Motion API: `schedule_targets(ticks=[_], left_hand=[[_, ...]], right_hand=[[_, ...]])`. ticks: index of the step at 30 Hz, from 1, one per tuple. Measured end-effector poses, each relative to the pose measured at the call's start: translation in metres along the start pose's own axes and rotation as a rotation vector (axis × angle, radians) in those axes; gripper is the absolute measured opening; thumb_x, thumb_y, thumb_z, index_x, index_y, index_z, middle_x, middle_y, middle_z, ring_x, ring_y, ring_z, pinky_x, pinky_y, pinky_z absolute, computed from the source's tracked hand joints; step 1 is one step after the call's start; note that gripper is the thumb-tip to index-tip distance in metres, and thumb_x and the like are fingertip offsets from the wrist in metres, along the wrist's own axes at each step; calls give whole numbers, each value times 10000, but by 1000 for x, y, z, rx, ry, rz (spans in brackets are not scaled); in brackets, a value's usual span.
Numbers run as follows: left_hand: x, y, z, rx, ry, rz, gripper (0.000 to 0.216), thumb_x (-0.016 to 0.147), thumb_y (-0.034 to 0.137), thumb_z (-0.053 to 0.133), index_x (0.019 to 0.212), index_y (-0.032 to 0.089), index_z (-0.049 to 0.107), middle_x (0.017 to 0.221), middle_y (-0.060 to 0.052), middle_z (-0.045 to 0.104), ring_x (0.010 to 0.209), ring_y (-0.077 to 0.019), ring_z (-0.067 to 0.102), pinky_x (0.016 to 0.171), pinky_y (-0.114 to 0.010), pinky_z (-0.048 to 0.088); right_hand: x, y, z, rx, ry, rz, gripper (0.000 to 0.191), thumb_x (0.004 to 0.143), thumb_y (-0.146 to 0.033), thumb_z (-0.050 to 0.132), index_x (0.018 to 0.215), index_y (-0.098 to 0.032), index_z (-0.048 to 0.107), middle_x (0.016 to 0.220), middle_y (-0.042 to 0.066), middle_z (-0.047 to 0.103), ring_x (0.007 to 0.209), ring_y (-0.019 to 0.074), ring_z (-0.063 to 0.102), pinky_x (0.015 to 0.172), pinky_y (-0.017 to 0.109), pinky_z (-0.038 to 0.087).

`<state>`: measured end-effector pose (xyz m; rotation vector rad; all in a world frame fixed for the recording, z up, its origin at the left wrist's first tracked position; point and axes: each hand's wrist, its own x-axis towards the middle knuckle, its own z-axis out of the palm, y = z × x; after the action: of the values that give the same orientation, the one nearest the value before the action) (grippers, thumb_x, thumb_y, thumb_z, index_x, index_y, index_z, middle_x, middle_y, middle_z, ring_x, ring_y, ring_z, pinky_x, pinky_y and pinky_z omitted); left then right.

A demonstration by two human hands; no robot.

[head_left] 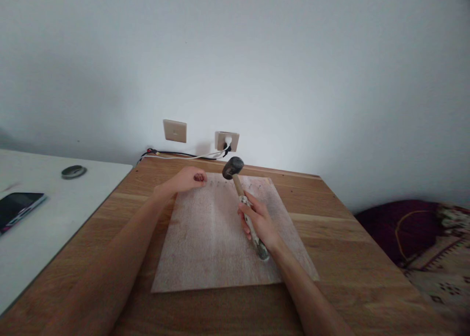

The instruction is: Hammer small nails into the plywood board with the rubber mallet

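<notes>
A pale plywood board (209, 238) lies flat on a wooden table (348, 257). My right hand (257, 221) grips the wooden handle of a hammer (238, 179), whose dark head is raised over the board's far edge. My left hand (189, 179) rests at the board's far left corner with its fingers curled closed; whether it pinches something small I cannot tell. A few tiny dark marks, perhaps nails, dot the board's far edge, too small to make out.
A white table (55, 213) stands to the left with a phone (18, 206) and a round dark lid (74, 171). Wall sockets (226, 141) with cables sit behind the wooden table. Dark red patterned fabric (422, 238) lies at the right.
</notes>
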<state>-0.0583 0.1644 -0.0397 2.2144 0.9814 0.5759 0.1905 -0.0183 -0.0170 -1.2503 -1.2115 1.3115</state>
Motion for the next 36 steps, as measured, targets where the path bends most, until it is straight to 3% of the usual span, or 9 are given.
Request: schedule_targets(ticks=[6,14,20,25,31,36], left_hand=[[0,-7,2,-21,64,-42,335,707,339,713,1005,186,719,890,-49,792,836,-232,736,802,-330,570],[-3,-6,2,-40,93,-45,416,687,331,714,1069,168,721,868,-45,787,786,-241,722,756,-328,551],[-3,-9,4,-78,103,-24,438,688,336,716,1095,174,722,872,-35,783,785,-234,712,750,-319,535],[-3,-10,4,-126,87,-14,497,687,342,714,1150,160,717,924,-52,795,802,-232,716,754,-324,544],[-1,-15,4,-178,27,-41,454,678,361,730,1092,175,707,914,-66,791,833,-243,733,786,-352,571],[1,-17,2,-174,20,-42,470,674,374,748,1103,188,702,953,-67,797,866,-237,736,816,-354,567]], right_hand=[[4,-2,21,-66,-112,29,461,841,-485,662,1201,-200,621,658,-96,523,353,69,436,268,187,368],[16,0,35,-192,-166,-13,367,898,-416,585,1194,-203,628,667,-96,517,358,66,452,276,183,376],[15,8,39,-189,-157,-27,491,924,-438,574,1356,-205,581,638,-107,499,362,79,455,287,189,399],[13,5,39,-162,-154,13,497,887,-460,628,1306,-195,612,640,-99,517,355,78,442,281,192,378],[-17,7,30,153,3,98,564,815,-591,714,1220,-225,577,710,-71,601,355,67,409,271,191,348],[-58,12,1,122,161,96,569,770,-548,824,1163,-190,621,622,-74,553,466,96,493,377,183,438]])
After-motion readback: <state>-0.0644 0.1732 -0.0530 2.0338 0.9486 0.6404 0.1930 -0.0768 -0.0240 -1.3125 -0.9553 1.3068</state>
